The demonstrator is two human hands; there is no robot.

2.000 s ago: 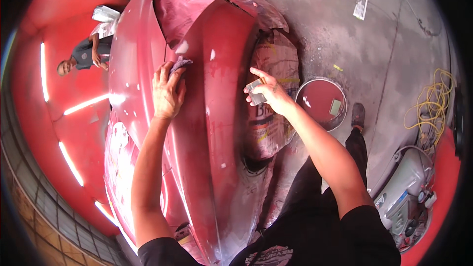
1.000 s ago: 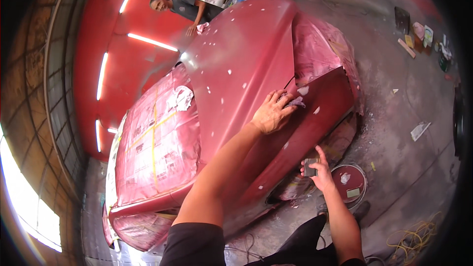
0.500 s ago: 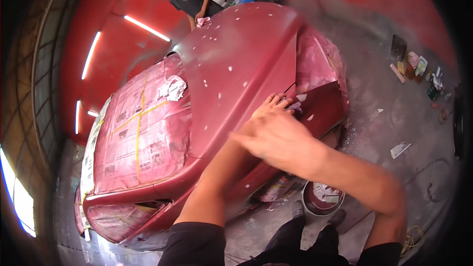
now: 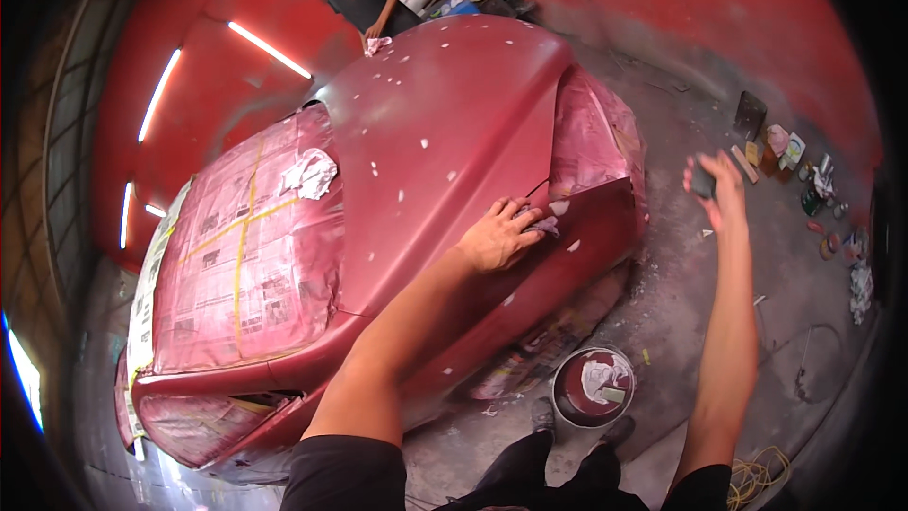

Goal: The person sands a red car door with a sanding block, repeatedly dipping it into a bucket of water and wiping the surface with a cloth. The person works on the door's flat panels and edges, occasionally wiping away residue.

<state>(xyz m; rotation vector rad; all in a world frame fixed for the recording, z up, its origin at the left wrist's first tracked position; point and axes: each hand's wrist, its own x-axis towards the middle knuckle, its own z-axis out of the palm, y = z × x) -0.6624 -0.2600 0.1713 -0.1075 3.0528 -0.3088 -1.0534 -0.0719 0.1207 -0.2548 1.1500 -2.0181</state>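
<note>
A matte red car (image 4: 454, 114) with pale patches on its panels stands before me. My left hand (image 4: 497, 237) rests on its side near the front, fingers closed on a crumpled pale cloth (image 4: 547, 225) pressed against the panel. Out to the right, off the car, my right hand (image 4: 728, 194) is raised over the floor. Its fingers are closed on a small dark grey block (image 4: 702, 182), whose exact kind I cannot make out.
Taped newspaper (image 4: 218, 274) covers the windscreen, with a crumpled sheet (image 4: 310, 174) on it. By my feet stands a round bucket (image 4: 570, 390) with things inside. Across the car, a person (image 4: 364, 0) holds a cloth. Bottles and scraps (image 4: 811, 201) lie right; a yellow cord (image 4: 761, 478) lies lower right.
My right hand has swung from above my left forearm out to the right, away from the car, and the dark block now shows in it. My left hand stays on the panel.
</note>
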